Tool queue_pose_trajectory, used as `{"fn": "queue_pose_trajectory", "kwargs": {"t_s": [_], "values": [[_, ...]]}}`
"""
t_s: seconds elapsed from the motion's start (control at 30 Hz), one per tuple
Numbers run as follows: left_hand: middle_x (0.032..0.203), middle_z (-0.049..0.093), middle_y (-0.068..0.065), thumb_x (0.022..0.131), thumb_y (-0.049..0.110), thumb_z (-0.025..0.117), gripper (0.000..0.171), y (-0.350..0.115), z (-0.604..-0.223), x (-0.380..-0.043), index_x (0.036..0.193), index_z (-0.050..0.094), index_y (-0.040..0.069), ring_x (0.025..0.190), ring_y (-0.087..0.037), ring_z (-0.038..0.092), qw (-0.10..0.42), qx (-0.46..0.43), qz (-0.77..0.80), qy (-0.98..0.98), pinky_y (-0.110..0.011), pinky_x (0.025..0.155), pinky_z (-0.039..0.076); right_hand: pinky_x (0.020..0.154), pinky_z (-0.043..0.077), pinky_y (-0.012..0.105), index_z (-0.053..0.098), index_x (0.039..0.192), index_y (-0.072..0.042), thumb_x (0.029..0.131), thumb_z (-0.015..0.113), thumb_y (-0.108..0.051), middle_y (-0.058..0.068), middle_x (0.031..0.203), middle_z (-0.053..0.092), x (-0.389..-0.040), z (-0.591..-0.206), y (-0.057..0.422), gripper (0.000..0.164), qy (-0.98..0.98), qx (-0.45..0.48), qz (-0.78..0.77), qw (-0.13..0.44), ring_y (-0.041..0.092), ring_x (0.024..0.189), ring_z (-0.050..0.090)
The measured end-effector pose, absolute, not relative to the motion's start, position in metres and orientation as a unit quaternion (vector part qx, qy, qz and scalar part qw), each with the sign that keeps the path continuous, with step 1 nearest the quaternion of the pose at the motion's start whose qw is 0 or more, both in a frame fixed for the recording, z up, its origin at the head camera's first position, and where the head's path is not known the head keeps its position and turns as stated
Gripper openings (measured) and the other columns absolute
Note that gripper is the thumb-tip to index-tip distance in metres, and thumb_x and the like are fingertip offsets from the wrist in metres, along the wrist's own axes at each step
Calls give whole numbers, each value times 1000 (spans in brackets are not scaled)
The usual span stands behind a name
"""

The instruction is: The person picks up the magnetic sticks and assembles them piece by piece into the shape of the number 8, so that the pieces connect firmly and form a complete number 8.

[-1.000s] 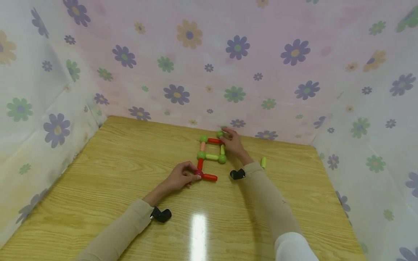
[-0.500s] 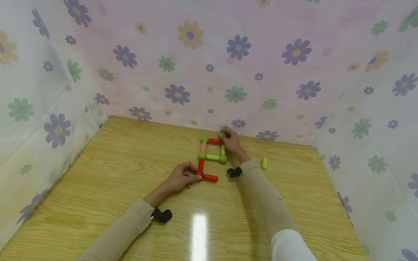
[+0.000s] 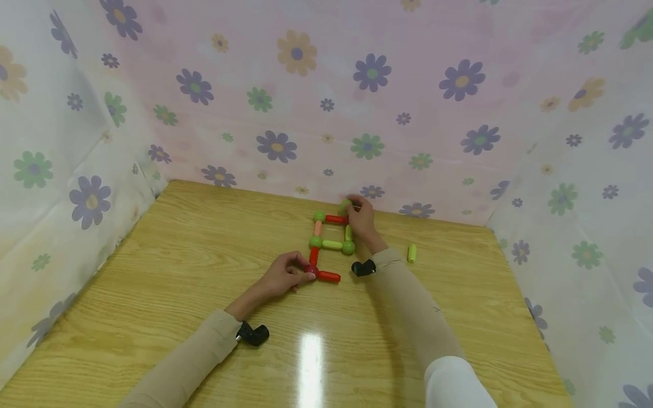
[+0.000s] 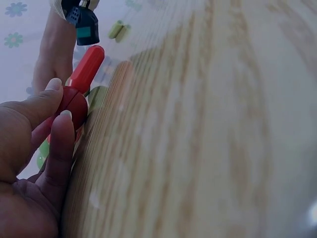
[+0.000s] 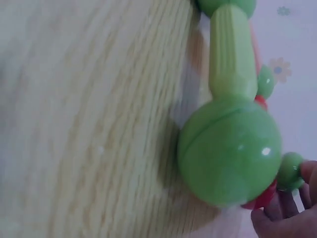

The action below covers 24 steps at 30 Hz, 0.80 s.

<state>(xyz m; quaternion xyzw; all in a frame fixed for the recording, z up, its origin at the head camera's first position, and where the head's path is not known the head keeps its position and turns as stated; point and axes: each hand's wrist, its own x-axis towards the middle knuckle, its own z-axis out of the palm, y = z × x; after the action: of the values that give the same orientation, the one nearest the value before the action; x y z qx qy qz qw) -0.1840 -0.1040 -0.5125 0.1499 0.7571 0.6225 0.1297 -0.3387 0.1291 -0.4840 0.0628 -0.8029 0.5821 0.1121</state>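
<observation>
A flat frame of rods and balls lies on the table. In the head view, green balls (image 3: 316, 242) join a yellow-green rod (image 3: 332, 245), an orange rod (image 3: 318, 229) and red rods (image 3: 335, 219). My left hand (image 3: 282, 276) pinches the dark red ball (image 4: 74, 106) at the near corner, between thumb and fingers. From that ball a red rod (image 3: 329, 276) points right, its other end free. At the far right corner my right hand (image 3: 361, 220) pinches a green ball (image 5: 290, 171). Something red (image 5: 262, 198) shows beside it, partly covered by the fingers.
A loose yellow-green rod (image 3: 412, 253) lies on the wooden table (image 3: 204, 249) right of the right forearm. Flower-patterned cloth (image 3: 326, 113) stands close behind the frame and along both sides. Black wrist cameras (image 3: 364, 268) hang below both sleeves.
The right hand's fingers have shifted around the green ball, which now sits slightly farther back and higher. The right wrist has swung a little left. My left hand stays on the red ball.
</observation>
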Motion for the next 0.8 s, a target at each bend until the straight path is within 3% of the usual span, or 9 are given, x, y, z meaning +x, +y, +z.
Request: {"fn": "queue_pose_trajectory", "kwargs": {"t_s": [0.1,0.2,0.3,0.4,0.6,0.73,0.8], "values": [[109,65,-17,92,14,77,29,-104,-511,-184,111,63,-2,57,-11,53,126,149,621,759,-24,51,49,83,58,41,60,132,6,106,55,-11,24,122,61,-330,-475,123,31,-792,38,598,119,42,109,64],[110,65,-17,92,14,77,29,-104,-512,-184,112,63,-2,57,-11,53,125,145,620,761,-24,51,49,75,58,50,57,134,9,107,54,-13,25,116,61,-317,-466,118,35,-769,37,622,140,44,99,66],[111,66,-17,92,13,77,28,-104,-515,-186,112,63,-2,56,-12,52,123,142,619,762,-23,51,48,82,54,63,54,133,15,106,53,-10,26,112,59,-303,-458,116,36,-738,60,657,142,50,98,65],[112,66,-18,93,11,76,28,-103,-516,-185,113,63,-3,55,-13,52,122,141,621,761,-23,50,47,89,49,68,52,132,17,106,53,-7,23,111,58,-289,-454,117,36,-709,79,691,121,57,101,60],[109,66,-17,92,12,77,28,-103,-515,-185,114,64,-2,55,-13,52,123,142,622,760,-23,49,47,88,54,58,48,134,14,105,54,-6,15,117,52,-269,-468,124,36,-700,99,703,76,57,103,58],[108,67,-16,92,14,78,29,-103,-515,-185,112,64,-2,55,-12,52,123,143,619,762,-23,50,48,87,59,45,49,135,11,103,56,0,18,123,49,-253,-476,135,35,-714,117,690,30,49,107,60],[108,67,-16,91,15,78,29,-103,-516,-185,111,65,-1,55,-11,53,124,143,620,761,-24,49,48,85,60,36,51,134,10,103,57,0,20,126,49,-245,-478,141,34,-725,121,678,8,38,107,64]]}}
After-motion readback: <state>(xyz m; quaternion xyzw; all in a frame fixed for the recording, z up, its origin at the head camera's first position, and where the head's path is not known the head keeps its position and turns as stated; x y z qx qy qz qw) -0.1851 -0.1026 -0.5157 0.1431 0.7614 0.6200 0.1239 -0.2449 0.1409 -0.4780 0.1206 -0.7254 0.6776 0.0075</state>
